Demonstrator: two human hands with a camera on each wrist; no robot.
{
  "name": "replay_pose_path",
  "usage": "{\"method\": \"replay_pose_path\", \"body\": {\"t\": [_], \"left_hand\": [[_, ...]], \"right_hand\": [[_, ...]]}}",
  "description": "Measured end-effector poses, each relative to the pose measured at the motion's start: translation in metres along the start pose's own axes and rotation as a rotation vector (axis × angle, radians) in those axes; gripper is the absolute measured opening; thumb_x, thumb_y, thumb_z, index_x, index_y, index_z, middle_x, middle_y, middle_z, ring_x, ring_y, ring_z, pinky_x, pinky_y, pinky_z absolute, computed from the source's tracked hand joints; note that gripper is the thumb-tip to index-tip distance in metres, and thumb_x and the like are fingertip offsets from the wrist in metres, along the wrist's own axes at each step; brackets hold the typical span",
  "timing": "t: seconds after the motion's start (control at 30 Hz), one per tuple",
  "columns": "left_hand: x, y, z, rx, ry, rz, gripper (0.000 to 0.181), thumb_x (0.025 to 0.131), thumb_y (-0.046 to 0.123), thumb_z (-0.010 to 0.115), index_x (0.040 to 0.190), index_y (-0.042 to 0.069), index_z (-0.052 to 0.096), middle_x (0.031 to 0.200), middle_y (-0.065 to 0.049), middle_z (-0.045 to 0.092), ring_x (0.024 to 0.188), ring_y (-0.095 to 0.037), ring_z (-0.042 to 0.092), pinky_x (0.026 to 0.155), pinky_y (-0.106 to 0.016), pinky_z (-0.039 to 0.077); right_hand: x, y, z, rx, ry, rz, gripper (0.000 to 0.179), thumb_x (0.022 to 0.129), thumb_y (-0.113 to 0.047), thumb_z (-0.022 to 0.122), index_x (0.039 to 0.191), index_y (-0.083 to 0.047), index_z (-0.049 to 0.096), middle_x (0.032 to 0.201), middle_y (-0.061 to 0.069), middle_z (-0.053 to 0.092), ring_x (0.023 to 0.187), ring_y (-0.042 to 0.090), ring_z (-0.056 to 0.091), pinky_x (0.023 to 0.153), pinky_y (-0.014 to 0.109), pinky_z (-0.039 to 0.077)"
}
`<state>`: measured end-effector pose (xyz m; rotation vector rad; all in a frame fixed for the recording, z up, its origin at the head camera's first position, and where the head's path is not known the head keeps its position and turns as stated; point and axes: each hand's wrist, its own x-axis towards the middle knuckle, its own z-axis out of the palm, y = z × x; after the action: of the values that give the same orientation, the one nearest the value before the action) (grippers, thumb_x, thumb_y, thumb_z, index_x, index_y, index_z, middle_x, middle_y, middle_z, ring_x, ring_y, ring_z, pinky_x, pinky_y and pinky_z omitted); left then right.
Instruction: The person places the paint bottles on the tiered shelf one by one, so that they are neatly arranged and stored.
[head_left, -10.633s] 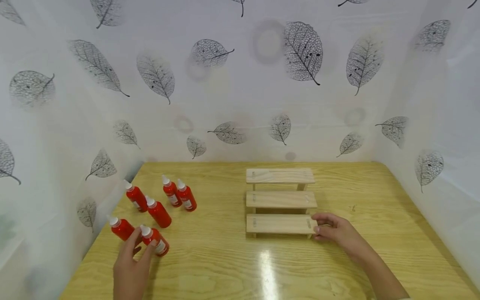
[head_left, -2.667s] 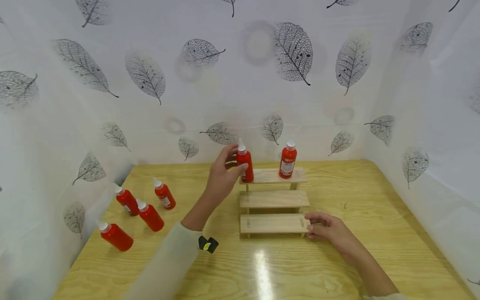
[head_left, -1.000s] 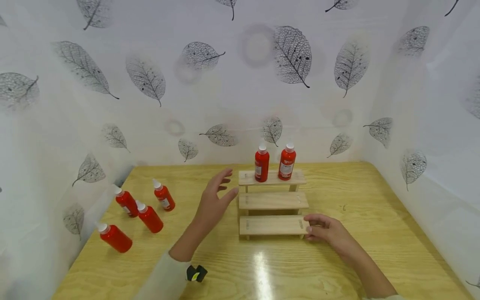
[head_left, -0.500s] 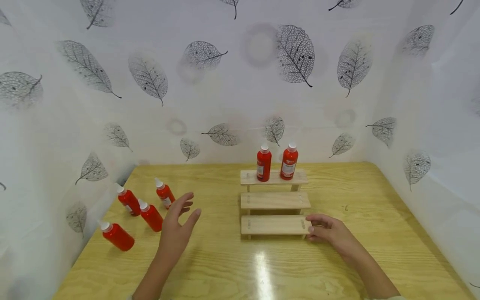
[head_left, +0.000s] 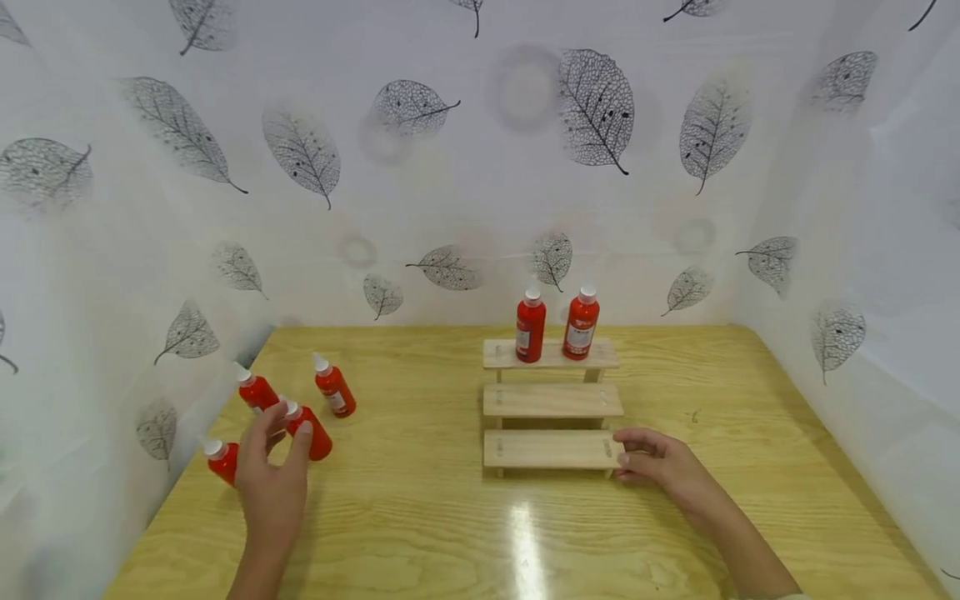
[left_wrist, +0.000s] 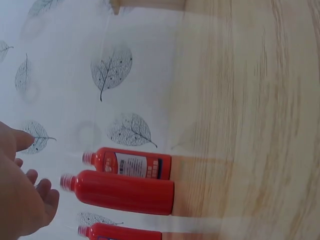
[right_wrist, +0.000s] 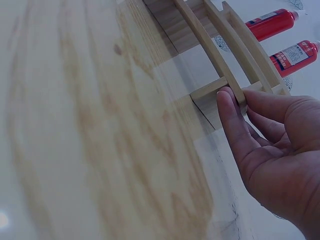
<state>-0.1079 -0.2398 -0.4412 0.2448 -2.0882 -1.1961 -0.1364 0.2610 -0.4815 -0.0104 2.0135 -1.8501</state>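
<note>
My right hand (head_left: 675, 471) pinches the right end of the lowest step of a three-tier wooden display stand (head_left: 555, 450); the right wrist view shows thumb and fingers (right_wrist: 232, 107) on that board end. At the left, my left hand (head_left: 273, 487) reaches over a red squeeze bottle (head_left: 315, 439) with a white nozzle cap. Its fingers are loosely bent around the cap's height, apart from the bottle (left_wrist: 125, 192) in the left wrist view. On the top step, two more red bottles stand upright, one in the middle (head_left: 530, 331) and one toward the right (head_left: 580, 329).
Other red bottles stand around the left hand: one behind (head_left: 257, 392), one farther right (head_left: 335, 392) and one at the left (head_left: 223, 461), partly hidden by the hand. A leaf-printed white curtain (head_left: 465, 192) encloses the wooden table (head_left: 420, 517) at back and sides.
Two bottles have gone from the left group to the top step. My left hand let go of the second one there, then came back left to the remaining bottles. The right hand stayed put.
</note>
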Motion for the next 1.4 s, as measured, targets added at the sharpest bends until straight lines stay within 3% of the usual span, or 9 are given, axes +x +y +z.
{"method": "replay_pose_path", "body": {"t": [0.13,0.23,0.4,0.47,0.57,0.87,1.1,1.2,1.4], "left_hand": [[0.002,-0.004,-0.004,0.017,0.015,-0.052,0.042,0.097,0.012,0.068,0.137,0.006,0.058,0.130,-0.006,0.059,0.112,0.001,0.049,0.095,-0.007,0.040],[0.006,-0.008,-0.005,0.025,-0.023,-0.119,0.047,0.098,0.019,0.067,0.142,0.009,0.054,0.133,-0.005,0.056,0.116,-0.004,0.049,0.098,-0.009,0.040],[0.015,-0.019,-0.005,0.016,-0.144,-0.274,0.054,0.101,0.029,0.063,0.150,0.015,0.044,0.145,-0.005,0.049,0.131,-0.021,0.047,0.115,-0.033,0.041],[0.018,-0.022,-0.004,0.000,-0.186,-0.323,0.056,0.102,0.030,0.061,0.152,0.015,0.041,0.150,-0.006,0.046,0.137,-0.027,0.045,0.117,-0.045,0.039],[0.021,-0.025,-0.003,-0.010,-0.220,-0.370,0.056,0.102,0.030,0.059,0.153,0.014,0.039,0.153,-0.008,0.043,0.140,-0.031,0.043,0.116,-0.051,0.039],[0.022,-0.025,-0.002,-0.006,-0.241,-0.430,0.057,0.103,0.030,0.058,0.154,0.017,0.037,0.157,-0.008,0.041,0.145,-0.032,0.039,0.116,-0.052,0.038],[0.022,-0.025,0.000,0.031,-0.230,-0.408,0.057,0.102,0.028,0.060,0.153,0.017,0.037,0.156,-0.011,0.044,0.142,-0.033,0.042,0.114,-0.053,0.040],[0.021,-0.022,0.000,0.046,-0.227,-0.380,0.058,0.101,0.030,0.063,0.153,0.017,0.039,0.153,-0.011,0.048,0.139,-0.031,0.047,0.113,-0.045,0.043],[0.020,-0.012,0.004,-0.008,-0.261,-0.331,0.061,0.097,0.036,0.067,0.150,0.019,0.043,0.149,-0.009,0.052,0.134,-0.026,0.050,0.097,-0.005,0.043]], "right_hand": [[-0.001,0.000,0.000,-0.002,0.000,-0.005,0.061,0.099,-0.020,0.066,0.146,0.009,0.039,0.124,0.014,0.050,0.104,0.025,0.070,0.093,0.033,0.058],[-0.001,0.001,-0.001,-0.002,-0.001,-0.006,0.061,0.099,-0.019,0.066,0.146,0.010,0.040,0.124,0.014,0.050,0.104,0.025,0.070,0.093,0.033,0.058],[0.000,0.001,0.000,-0.001,-0.001,-0.006,0.062,0.098,-0.021,0.066,0.146,0.009,0.040,0.126,0.015,0.050,0.105,0.024,0.069,0.093,0.033,0.058],[0.000,0.002,0.000,-0.002,-0.001,-0.005,0.062,0.098,-0.021,0.066,0.146,0.009,0.040,0.128,0.015,0.050,0.105,0.024,0.068,0.094,0.032,0.058],[0.000,0.003,0.000,-0.005,-0.002,-0.005,0.062,0.099,-0.022,0.066,0.146,0.008,0.040,0.130,0.016,0.050,0.105,0.024,0.068,0.094,0.032,0.058],[0.000,0.003,-0.001,-0.005,0.001,-0.007,0.062,0.098,-0.023,0.066,0.146,0.008,0.040,0.130,0.017,0.050,0.106,0.025,0.068,0.093,0.033,0.058],[0.000,0.002,0.000,-0.004,0.008,-0.009,0.061,0.098,-0.021,0.067,0.145,0.009,0.041,0.128,0.016,0.052,0.104,0.024,0.068,0.092,0.033,0.059],[0.000,0.002,0.000,-0.009,0.003,-0.019,0.061,0.098,-0.021,0.066,0.145,0.009,0.041,0.129,0.017,0.051,0.104,0.024,0.068,0.093,0.033,0.059],[-0.001,0.002,0.000,-0.007,0.006,-0.023,0.060,0.098,-0.020,0.066,0.144,0.010,0.042,0.127,0.017,0.052,0.103,0.023,0.068,0.092,0.033,0.059]]}}
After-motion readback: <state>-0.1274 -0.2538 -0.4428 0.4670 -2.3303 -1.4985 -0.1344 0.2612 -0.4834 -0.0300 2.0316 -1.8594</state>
